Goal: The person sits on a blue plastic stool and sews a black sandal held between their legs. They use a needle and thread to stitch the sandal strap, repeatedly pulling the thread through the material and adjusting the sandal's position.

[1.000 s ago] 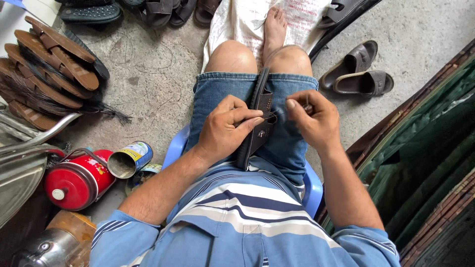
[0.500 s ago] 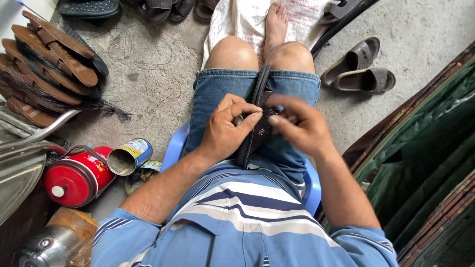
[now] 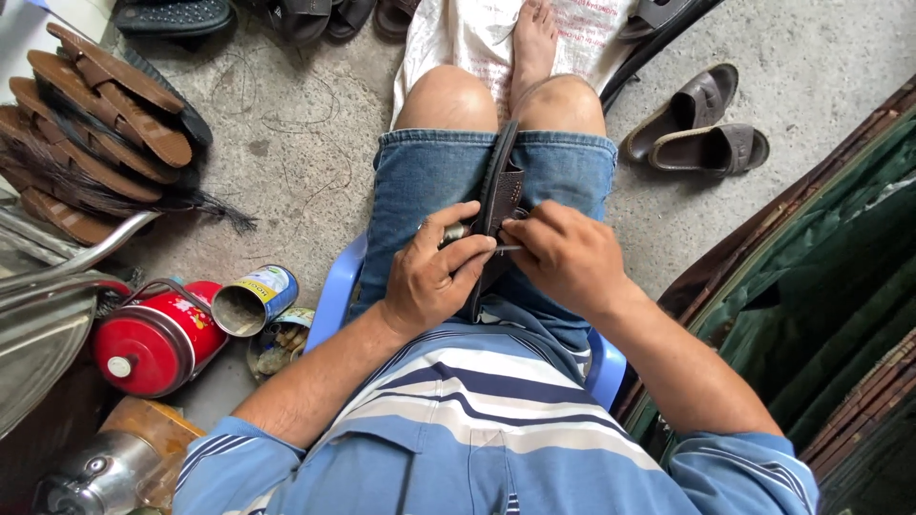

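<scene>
Head view, looking straight down at bare knees and denim shorts (image 3: 420, 176) on a blue plastic chair (image 3: 336, 286), concrete floor (image 3: 305, 124) all round. Off to the left, a stack of brown sandal soles (image 3: 95, 105) piled next to a tuft of black thread. Lower left, a red canister (image 3: 143, 341) lying on its side, with an open tin can (image 3: 250, 300) just beside it. Far right, a pair of brown sandals (image 3: 701, 122) parked well apart from the chair.

Between the thighs, a dark leather sandal (image 3: 498, 195) standing on edge, running from the knees back to the lap. Left hand (image 3: 431, 277) wrapped around the sandal's near side, thumb and fingers clamped on it. Right hand (image 3: 568, 257) pressed against the other side, fingers pinched tight on a thin metal needle (image 3: 508, 248) poking out toward the leather. Hands nearly touching across the sandal.
</scene>
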